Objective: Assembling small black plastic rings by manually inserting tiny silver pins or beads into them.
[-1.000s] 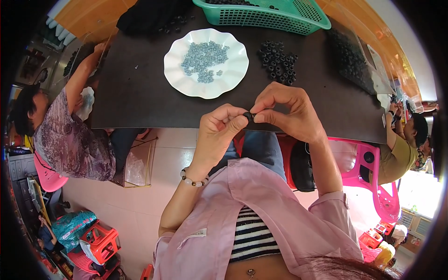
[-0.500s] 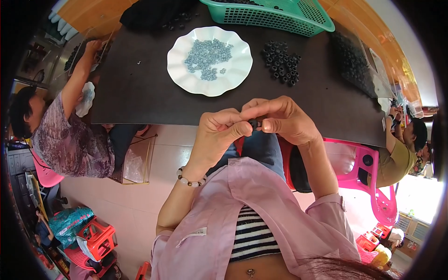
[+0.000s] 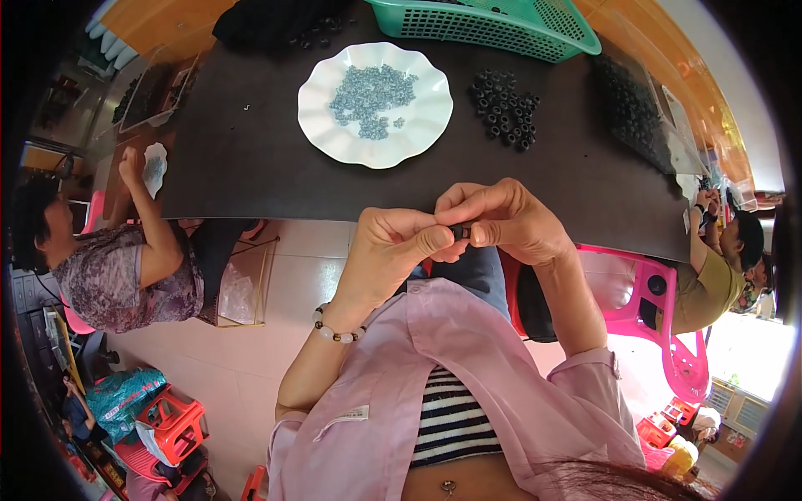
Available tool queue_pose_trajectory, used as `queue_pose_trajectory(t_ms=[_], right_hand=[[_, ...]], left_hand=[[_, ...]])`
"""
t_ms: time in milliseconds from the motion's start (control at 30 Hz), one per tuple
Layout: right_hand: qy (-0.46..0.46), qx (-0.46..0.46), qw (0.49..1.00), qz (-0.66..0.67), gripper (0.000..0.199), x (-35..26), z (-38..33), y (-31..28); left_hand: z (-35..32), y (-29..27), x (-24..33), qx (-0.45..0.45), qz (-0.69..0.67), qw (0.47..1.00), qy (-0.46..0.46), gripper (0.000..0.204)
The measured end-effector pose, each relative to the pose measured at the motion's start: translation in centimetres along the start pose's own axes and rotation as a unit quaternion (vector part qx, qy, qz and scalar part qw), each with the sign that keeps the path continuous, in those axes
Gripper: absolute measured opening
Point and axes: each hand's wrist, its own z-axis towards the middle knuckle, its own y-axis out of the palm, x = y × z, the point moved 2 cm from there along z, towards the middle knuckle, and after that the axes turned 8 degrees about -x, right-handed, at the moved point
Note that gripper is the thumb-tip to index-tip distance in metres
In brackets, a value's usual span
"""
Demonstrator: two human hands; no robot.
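Between my two hands, just off the table's near edge, is a small black ring-shaped part (image 3: 458, 232). My left hand (image 3: 399, 242) pinches it from the left with thumb and forefinger. From the other side my right hand (image 3: 511, 221) closes thumb and fingertips on it; the exact contact is partly hidden. A white scalloped plate (image 3: 322, 125) beyond my hands carries many small clear bluish pieces (image 3: 372, 92). To its right lies a loose heap of black ring-shaped parts (image 3: 505, 108) like the one I hold.
A green perforated basket (image 3: 493, 35) stands at the dark table's (image 3: 251, 167) far side. A clear bag of black parts (image 3: 635, 108) lies at the right. One co-worker (image 3: 125, 267) sits at the left, another (image 3: 723, 267) at the right. A pink chair (image 3: 643, 292) is beside me.
My hands have dropped slightly closer to me, the fingers drawn tighter round the black part. The co-worker at the left has pulled an arm back from the bin toward a small white dish.
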Motion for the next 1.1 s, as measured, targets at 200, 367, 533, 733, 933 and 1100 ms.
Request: queue_pose_trajectory(t_ms=[200, 367, 533, 733, 933, 1100], right_hand=[[0.031, 0.037, 0.998, -0.029, 0.027, -0.1, 0.0, 0.6], [0.031, 0.046, 0.996, -0.063, 0.025, -0.4, -0.2, 1.1], [0.021, 0.043, 0.991, -0.121, 0.024, -1.3, -0.5, 1.7], [-0.020, 0.051, 0.990, -0.133, 0.024, -3.0, -2.1, 5.5], [0.000, 0.086, 0.974, -0.210, 0.020, -3.2, -1.7, 5.2], [0.001, 0.058, 0.992, -0.111, 0.024, -1.3, -0.7, 0.9]], left_hand=[[-0.5, 0.1, 0.4, -0.002, -0.009, 1.000, -0.014, 0.022], [-0.9, 0.3, 0.4, 0.033, 0.016, 0.999, -0.026, 0.021], [-1.5, 1.0, 1.4, 0.015, 0.017, 0.998, -0.051, 0.019], [-4.2, 3.7, 4.3, 0.004, 0.073, 0.996, -0.047, 0.013], [-3.5, 3.5, 3.4, 0.022, 0.114, 0.993, 0.008, 0.011], [-0.5, 1.9, 1.5, 0.027, -0.024, 0.999, -0.011, 0.017]])
